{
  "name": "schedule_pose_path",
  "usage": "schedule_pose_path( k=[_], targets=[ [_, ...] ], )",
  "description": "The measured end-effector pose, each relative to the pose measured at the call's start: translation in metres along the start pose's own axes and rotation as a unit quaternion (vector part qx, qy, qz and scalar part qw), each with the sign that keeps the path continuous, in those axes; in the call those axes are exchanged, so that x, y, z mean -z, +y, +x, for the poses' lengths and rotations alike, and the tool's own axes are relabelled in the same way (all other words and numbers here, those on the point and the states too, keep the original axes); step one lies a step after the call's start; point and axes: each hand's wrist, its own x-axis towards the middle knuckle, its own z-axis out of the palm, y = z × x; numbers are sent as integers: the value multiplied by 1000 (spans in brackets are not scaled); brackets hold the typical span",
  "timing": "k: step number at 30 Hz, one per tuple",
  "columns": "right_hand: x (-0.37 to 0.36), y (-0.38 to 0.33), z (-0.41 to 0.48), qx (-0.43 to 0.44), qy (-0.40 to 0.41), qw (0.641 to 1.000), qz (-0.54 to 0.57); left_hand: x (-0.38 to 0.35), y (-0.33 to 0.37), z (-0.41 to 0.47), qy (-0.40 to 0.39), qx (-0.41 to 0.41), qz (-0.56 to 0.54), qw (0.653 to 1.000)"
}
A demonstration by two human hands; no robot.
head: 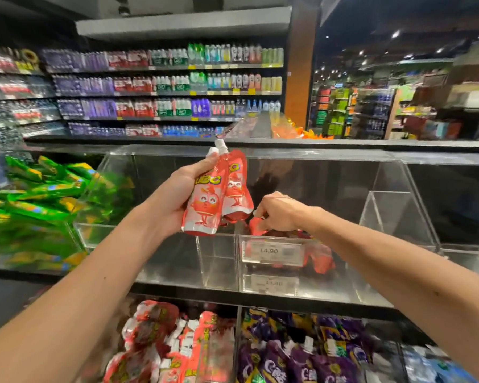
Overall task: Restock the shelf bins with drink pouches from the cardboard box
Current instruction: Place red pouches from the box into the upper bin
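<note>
Mid-restock, the left hand (177, 197) grips two red spouted pouches (219, 194) upright over the clear acrylic bin (216, 261) while the right hand (277, 211) pinches a third pouch (256, 227) down inside it, which probably needs settling before the held pair follows.

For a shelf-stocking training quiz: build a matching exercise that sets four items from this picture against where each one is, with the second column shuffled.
Column one:
1. two red pouches
2. single red pouch
3. green packs
4. purple pouches

Column two:
a. on the shelf below the clear bin
b. held up in the left hand
c. piled at far left
d. pinched by the right hand at the clear bin

Pairs: 1-b, 2-d, 3-c, 4-a.
</note>
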Motion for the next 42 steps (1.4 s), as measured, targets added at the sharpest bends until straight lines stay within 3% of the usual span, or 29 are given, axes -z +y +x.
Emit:
schedule_pose_path(
  k=[5,10,16,21,23,25,26,27,28,30,32,34,38,42],
  targets=[
    [-11,-4,12,41,-32,996,-78,-8,-1,1,7,5,-5,1000],
    [-25,10,27,14,-89,994,-66,-17,-3,6,7,12,3,1000],
    [-12,13,15,-44,-118,986,112,-25,-2,6,28,20,35,999],
    [20,13,-13,-41,-89,967,237,-31,0,4,47,21,63,997],
    [36,15,-32,-29,-91,901,423,-37,1,5,48,16,61,997],
    [51,14,-55,-20,-115,786,607,-44,1,8,46,2,70,996],
    [57,12,-65,-16,-121,744,657,-49,1,11,44,-8,78,996],
    [61,9,-74,-9,-122,724,679,-55,0,14,40,-20,89,995],
    [62,7,-80,1,-117,726,677,-62,-2,17,33,-29,103,994],
    [59,6,-88,-1,-85,764,640,-77,-7,23,16,-35,137,990],
    [56,10,-94,-37,-46,798,600,-89,-14,29,-6,-22,160,987],
    [53,17,-99,-74,-29,808,584,-96,-24,37,-21,-3,161,987],
    [46,29,-100,-155,-13,818,553,-107,-35,51,-21,25,162,986],
    [44,32,-98,-209,4,780,589,-114,-43,66,29,-1,245,969]
  ],
)
